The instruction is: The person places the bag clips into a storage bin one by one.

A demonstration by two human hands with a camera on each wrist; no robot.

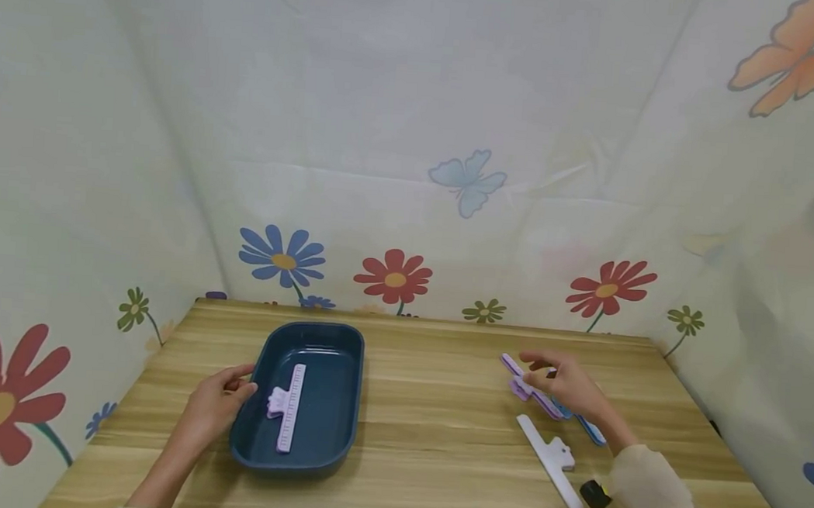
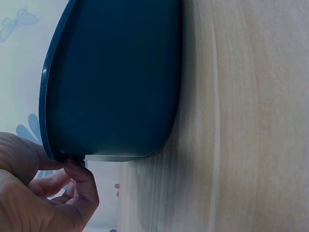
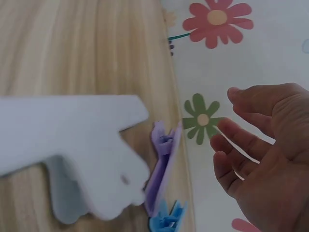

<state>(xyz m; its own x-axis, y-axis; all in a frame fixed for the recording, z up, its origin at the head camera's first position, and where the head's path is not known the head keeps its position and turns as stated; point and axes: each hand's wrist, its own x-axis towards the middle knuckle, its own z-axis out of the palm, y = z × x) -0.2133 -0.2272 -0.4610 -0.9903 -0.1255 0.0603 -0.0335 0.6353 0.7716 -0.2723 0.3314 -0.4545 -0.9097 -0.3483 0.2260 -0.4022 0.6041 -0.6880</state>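
Observation:
My left hand pinches the left rim of a dark blue tray between thumb and fingers; the left wrist view shows this grip at the tray's edge. Inside the tray lies a pale purple ruler-marked clip. Over on the right, my right hand hovers above a purple clip, fingers loosely bent and holding nothing. A blue clip lies partly hidden under that hand. Nearer to me is a white clip, large in the right wrist view.
A small black object with a bit of yellow sits beside the white clip, near the right sleeve. The wood-grain table ends at a flower-printed curtain at the back and sides.

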